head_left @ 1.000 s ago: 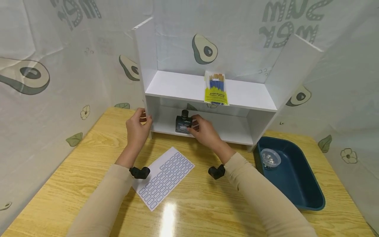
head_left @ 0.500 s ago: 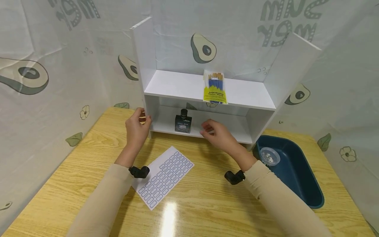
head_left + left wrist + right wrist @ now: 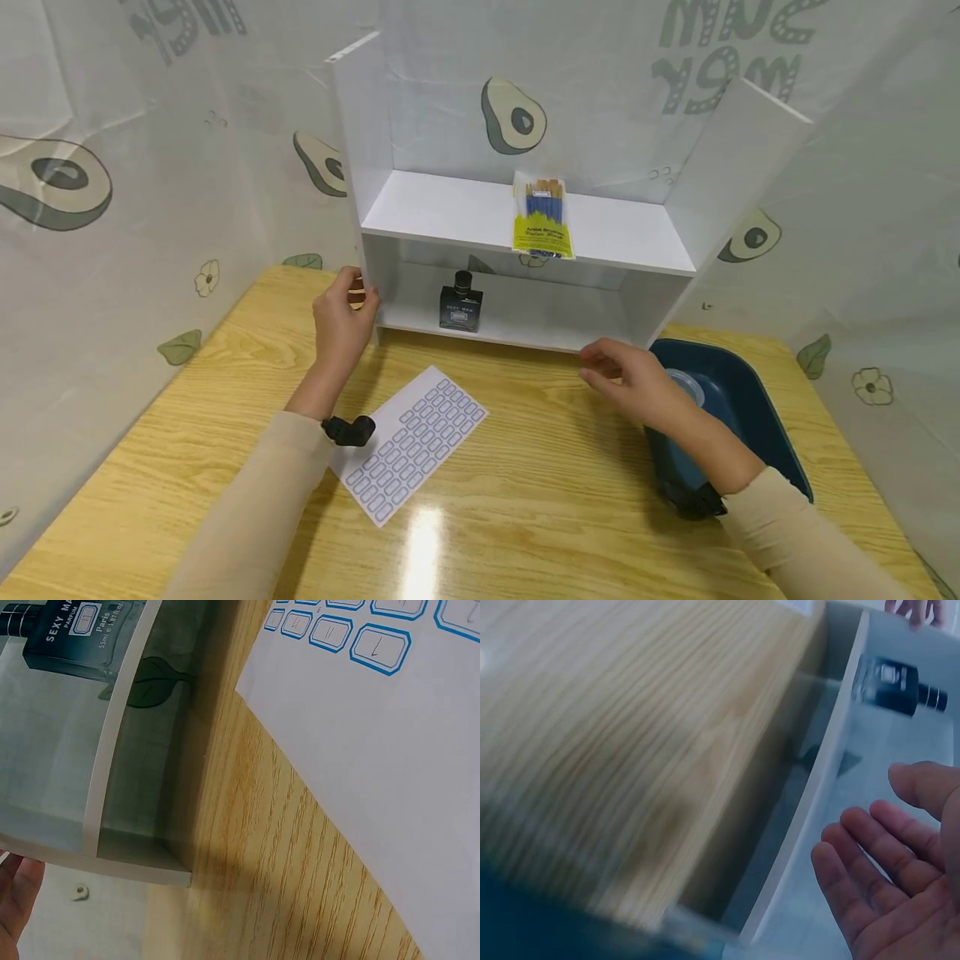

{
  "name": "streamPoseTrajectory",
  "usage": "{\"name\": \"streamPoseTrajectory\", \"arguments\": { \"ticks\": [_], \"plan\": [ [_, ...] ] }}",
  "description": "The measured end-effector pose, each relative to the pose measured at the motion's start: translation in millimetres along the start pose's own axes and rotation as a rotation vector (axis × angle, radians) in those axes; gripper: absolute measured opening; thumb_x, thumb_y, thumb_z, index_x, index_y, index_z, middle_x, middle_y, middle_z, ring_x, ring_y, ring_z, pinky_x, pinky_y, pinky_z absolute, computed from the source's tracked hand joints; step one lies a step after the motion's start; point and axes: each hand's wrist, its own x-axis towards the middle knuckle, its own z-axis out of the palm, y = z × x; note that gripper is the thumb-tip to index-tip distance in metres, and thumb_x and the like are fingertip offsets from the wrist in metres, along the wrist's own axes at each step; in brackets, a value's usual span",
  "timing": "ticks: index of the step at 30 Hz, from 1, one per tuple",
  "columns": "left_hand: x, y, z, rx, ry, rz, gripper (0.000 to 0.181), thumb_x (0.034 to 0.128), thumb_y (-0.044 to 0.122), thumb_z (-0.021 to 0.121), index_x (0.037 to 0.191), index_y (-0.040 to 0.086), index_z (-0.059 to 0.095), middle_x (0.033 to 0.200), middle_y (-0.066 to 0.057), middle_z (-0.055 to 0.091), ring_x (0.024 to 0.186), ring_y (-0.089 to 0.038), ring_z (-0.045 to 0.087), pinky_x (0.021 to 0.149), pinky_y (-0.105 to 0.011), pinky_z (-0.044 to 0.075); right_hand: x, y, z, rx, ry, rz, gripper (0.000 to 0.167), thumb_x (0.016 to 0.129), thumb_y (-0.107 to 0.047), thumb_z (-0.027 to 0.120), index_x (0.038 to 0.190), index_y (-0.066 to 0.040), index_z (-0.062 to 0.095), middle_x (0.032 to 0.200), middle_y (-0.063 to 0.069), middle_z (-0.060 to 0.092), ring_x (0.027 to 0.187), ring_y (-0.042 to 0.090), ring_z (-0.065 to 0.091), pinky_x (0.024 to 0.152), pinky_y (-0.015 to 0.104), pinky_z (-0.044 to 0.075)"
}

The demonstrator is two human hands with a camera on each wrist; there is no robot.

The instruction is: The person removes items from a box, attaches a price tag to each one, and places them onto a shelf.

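Although neither hand touches it, the dark bottle [image 3: 461, 307] stands upright on the lower shelf [image 3: 547, 312] of the white shelf unit [image 3: 738, 158], left of the unit's middle, with a small label [image 3: 85, 619] on its front. I judge its placing finished. At the unit's left side I have the left hand [image 3: 343, 312] holding the front edge of the side panel [image 3: 363, 133], fingers curled to it. In front of the unit's right end, the right hand [image 3: 630, 379] is empty, its fingers loosely bent. On the unit's upper shelf [image 3: 450, 200] I see the brush pack [image 3: 543, 218], labelled too, which I also count as done. Right of the unit, a blue tray [image 3: 750, 408] bears a clear container [image 3: 692, 385], partly behind the right hand; I take it as the piece not yet shelved, and can't tell whether it is labelled. On the surface [image 3: 540, 483] in front of the unit lies a label sheet [image 3: 408, 446], partly blank.
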Motion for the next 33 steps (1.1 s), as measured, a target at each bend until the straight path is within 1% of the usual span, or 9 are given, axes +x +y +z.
{"name": "streamPoseTrajectory", "arguments": {
  "ticks": [4, 9, 14, 17, 19, 21, 24, 29, 33],
  "plan": [
    [2.7, 1.7, 0.6, 0.001, -0.017, 0.008, 0.021, 0.0988, 0.007, 0.065, 0.116, -0.004, 0.067, 0.112, -0.027, 0.075, 0.099, -0.044, 0.076, 0.086, -0.053, 0.064, -23.3, 14.5, -18.0, -0.043, 0.016, 0.034, 0.026, 0.105, -0.017, 0.063, 0.126, -0.002, 0.068, 0.120, 0.017, 0.074, 0.109, 0.035, 0.072, 0.089, 0.046, 0.062],
    [3.5, 2.5, -0.5, 0.004, -0.004, 0.011, 0.019, 0.0985, 0.007, 0.066, 0.115, -0.003, 0.067, 0.111, -0.027, 0.075, 0.099, -0.043, 0.076, 0.085, -0.053, 0.064, -43.0, 34.4, -43.8, -0.110, 0.027, 0.081, 0.025, 0.105, -0.022, 0.064, 0.125, -0.006, 0.068, 0.118, 0.012, 0.074, 0.108, 0.031, 0.071, 0.085, 0.037, 0.063],
    [5.1, 2.8, -0.6, -0.008, -0.009, 0.020, 0.020, 0.0988, 0.008, 0.066, 0.115, -0.004, 0.066, 0.112, -0.027, 0.075, 0.099, -0.044, 0.075, 0.086, -0.053, 0.064, -55.9, 60.1, -63.5, -0.157, 0.024, 0.119, 0.034, 0.103, -0.022, 0.067, 0.130, 0.000, 0.065, 0.125, 0.021, 0.072, 0.111, 0.035, 0.070, 0.081, 0.026, 0.061],
    [5.5, 1.7, -0.9, -0.008, -0.010, 0.014, 0.020, 0.0988, 0.007, 0.066, 0.115, -0.004, 0.066, 0.112, -0.028, 0.075, 0.100, -0.044, 0.075, 0.086, -0.053, 0.064, -60.1, 74.6, -68.7, -0.173, 0.007, 0.144, 0.041, 0.103, -0.023, 0.068, 0.134, 0.003, 0.062, 0.128, 0.026, 0.069, 0.114, 0.042, 0.067, 0.082, 0.033, 0.061],
    [5.2, 0.7, -1.6, -0.003, -0.007, 0.009, 0.019, 0.0987, 0.007, 0.065, 0.115, -0.004, 0.066, 0.112, -0.028, 0.075, 0.100, -0.044, 0.075, 0.086, -0.053, 0.064, -61.3, 82.6, -69.8, -0.168, -0.013, 0.162, 0.047, 0.102, -0.024, 0.069, 0.137, 0.006, 0.058, 0.131, 0.029, 0.066, 0.117, 0.047, 0.065, 0.086, 0.045, 0.060],
    [4.4, -0.8, -2.6, 0.002, -0.005, 0.005, 0.019, 0.0987, 0.007, 0.065, 0.114, -0.004, 0.066, 0.112, -0.028, 0.074, 0.099, -0.044, 0.075, 0.086, -0.053, 0.064, -61.3, 89.6, -69.5, -0.165, -0.039, 0.186, 0.053, 0.102, -0.026, 0.070, 0.140, 0.008, 0.054, 0.133, 0.034, 0.063, 0.120, 0.052, 0.062, 0.091, 0.058, 0.057],
    [2.4, -2.9, -4.7, 0.004, -0.008, 0.002, 0.018, 0.0988, 0.007, 0.065, 0.114, -0.004, 0.066, 0.112, -0.028, 0.074, 0.100, -0.045, 0.075, 0.086, -0.054, 0.064, -60.2, 98.0, -67.4, -0.155, -0.087, 0.230, 0.062, 0.101, -0.028, 0.070, 0.142, 0.012, 0.048, 0.136, 0.039, 0.057, 0.122, 0.056, 0.059, 0.095, 0.066, 0.053],
    [-0.2, -3.9, -5.2, -0.003, -0.022, -0.001, 0.020, 0.0992, 0.007, 0.065, 0.116, -0.005, 0.066, 0.112, -0.028, 0.074, 0.101, -0.045, 0.075, 0.086, -0.054, 0.064, -60.2, 106.2, -65.8, -0.126, -0.145, 0.294, 0.075, 0.100, -0.033, 0.071, 0.148, 0.014, 0.039, 0.141, 0.044, 0.050, 0.125, 0.060, 0.054, 0.095, 0.064, 0.054],
    [-0.2, -2.5, -1.2, -0.008, -0.017, 0.003, 0.020, 0.0994, 0.006, 0.065, 0.117, -0.005, 0.066, 0.112, -0.028, 0.074, 0.101, -0.045, 0.075, 0.086, -0.055, 0.064, -60.9, 111.8, -66.6, -0.118, -0.160, 0.288, 0.077, 0.098, -0.032, 0.074, 0.148, 0.015, 0.037, 0.142, 0.044, 0.049, 0.126, 0.060, 0.055, 0.094, 0.062, 0.056]
  ]
}}
